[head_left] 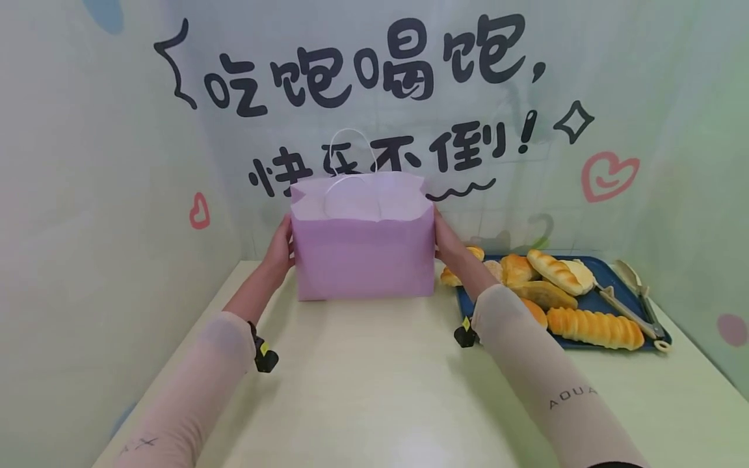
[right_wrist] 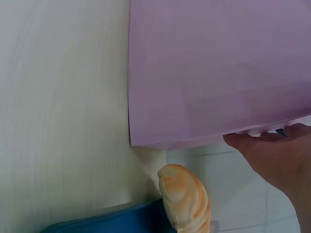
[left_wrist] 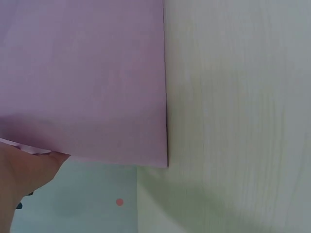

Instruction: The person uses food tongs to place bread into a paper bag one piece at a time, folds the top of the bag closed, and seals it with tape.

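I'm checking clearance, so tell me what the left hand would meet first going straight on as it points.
The bag: the left hand touches its side, and its line leans inward. Beyond that, probably the wall, though depth is unclear.

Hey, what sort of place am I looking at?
Probably a bakery-style setting, perhaps staged: bread and tongs on a blue tray, a pink paper bag, and wall lettering about eating and drinking.

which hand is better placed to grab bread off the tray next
Probably the right hand: it touches the side of the pink bag nearest the blue tray of bread. The left hand is at the opposite side.
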### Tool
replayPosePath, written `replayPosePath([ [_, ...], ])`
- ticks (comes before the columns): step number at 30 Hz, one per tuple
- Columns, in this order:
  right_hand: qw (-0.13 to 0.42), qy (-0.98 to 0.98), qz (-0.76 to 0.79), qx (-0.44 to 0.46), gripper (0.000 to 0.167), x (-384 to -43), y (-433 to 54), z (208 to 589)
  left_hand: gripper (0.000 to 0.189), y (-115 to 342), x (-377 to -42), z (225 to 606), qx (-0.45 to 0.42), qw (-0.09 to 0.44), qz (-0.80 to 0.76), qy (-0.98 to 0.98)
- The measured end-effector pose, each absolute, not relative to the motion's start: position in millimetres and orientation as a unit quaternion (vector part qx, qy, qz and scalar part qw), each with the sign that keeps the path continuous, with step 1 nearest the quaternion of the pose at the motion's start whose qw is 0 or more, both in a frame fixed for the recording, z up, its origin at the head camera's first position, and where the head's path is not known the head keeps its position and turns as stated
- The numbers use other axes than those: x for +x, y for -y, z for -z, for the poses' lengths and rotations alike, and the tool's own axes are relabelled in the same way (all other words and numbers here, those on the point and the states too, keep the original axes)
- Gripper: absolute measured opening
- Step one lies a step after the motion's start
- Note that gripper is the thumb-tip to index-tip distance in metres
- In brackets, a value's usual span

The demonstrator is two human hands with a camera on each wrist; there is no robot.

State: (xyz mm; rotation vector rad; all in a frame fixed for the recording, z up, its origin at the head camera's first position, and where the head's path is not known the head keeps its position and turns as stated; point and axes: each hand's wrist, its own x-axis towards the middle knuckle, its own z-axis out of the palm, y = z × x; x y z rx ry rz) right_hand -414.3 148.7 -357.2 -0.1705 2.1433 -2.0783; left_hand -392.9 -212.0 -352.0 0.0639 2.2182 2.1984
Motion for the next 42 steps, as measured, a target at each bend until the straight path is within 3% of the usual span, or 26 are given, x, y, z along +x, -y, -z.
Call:
replayPosePath([
  [15, 0.130, -0.724, 0.674, -0.066, 0.079, -347.4, -149.7, 356.9, 0.084, 212.9, -291.5, 359.4, 0.009, -0.018, -0.641, -0.767],
  [25, 0.148, -0.727, 0.665, -0.081, 0.078, -292.0, -172.6, 356.2, 0.080, 204.0, -222.5, 358.3, 0.040, -0.020, -0.638, -0.768],
  [31, 0.147, -0.716, 0.676, -0.093, 0.075, -266.4, -179.1, 354.6, 0.085, 202.5, -200.6, 351.8, 0.028, -0.020, -0.652, -0.757],
  [42, 0.146, -0.725, 0.659, -0.137, 0.072, -262.8, -183.7, 357.5, 0.081, 209.2, -195.5, 354.9, 0.017, -0.051, -0.664, -0.746],
])
